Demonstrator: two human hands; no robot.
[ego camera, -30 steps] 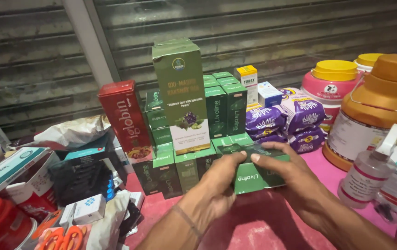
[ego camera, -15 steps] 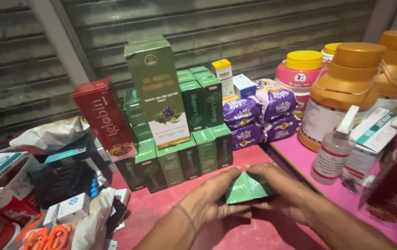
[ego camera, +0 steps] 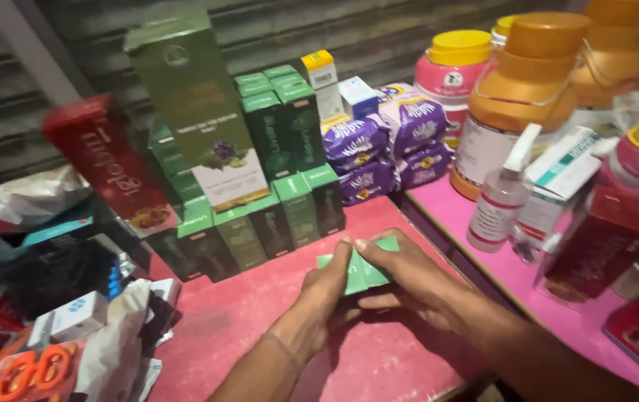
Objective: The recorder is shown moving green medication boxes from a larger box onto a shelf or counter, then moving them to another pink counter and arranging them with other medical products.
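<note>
Both my hands grip one small green box [ego camera: 359,269] just above the red tabletop [ego camera: 260,327]. My left hand [ego camera: 325,289] closes on its left end, thumb up against the top edge. My right hand [ego camera: 401,279] wraps the right end, fingers over the top. Most of the box is hidden between my palms. Directly behind it runs a row of dark green boxes [ego camera: 260,227], stacked in tiers, with a tall green carton [ego camera: 200,112] leaning on top and a tall red carton [ego camera: 114,167] tilted at the left.
Purple packets [ego camera: 386,145] are piled behind the row. On the pink surface [ego camera: 513,283] at right stand a clear spray bottle [ego camera: 499,197], an orange-lidded jar [ego camera: 524,93], a pink tub with yellow lid [ego camera: 453,63] and dark red boxes [ego camera: 598,242]. Bags and small boxes [ego camera: 66,316] crowd the left.
My hands have drawn the green box away from the row toward me and lower over the red top. The view has shifted right and closer.
</note>
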